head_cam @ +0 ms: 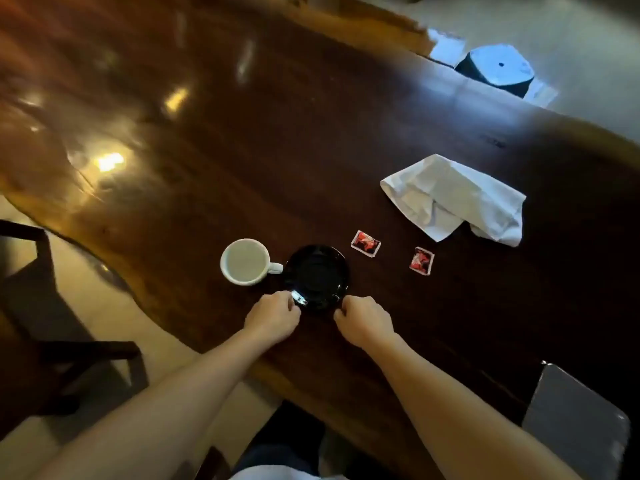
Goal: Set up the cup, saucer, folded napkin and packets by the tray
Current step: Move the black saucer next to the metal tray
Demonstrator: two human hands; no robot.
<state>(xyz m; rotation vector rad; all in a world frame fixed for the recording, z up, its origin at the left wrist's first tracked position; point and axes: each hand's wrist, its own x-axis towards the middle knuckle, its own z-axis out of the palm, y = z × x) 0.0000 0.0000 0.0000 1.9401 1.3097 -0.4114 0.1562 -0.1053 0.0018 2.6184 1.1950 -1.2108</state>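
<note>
On dark wooden surface [311, 150], white cup [246, 261] upright at left, handle touching black saucer [317, 277]. Left hand [273, 318] and right hand [363, 320], fingers curled, pinch saucer's near rim. Two red packets [365, 243] [421, 260] lie just right. White napkin [457, 199], loosely folded, farther right.

A dark, glossy wooden table [263, 140] fills most of the view, with bright lamp reflections on its left part. A dark wooden chair [41, 306] stands at its left edge. Beyond the far right edge, a dark round stool [497, 69] sits on the pale floor [571, 36].
</note>
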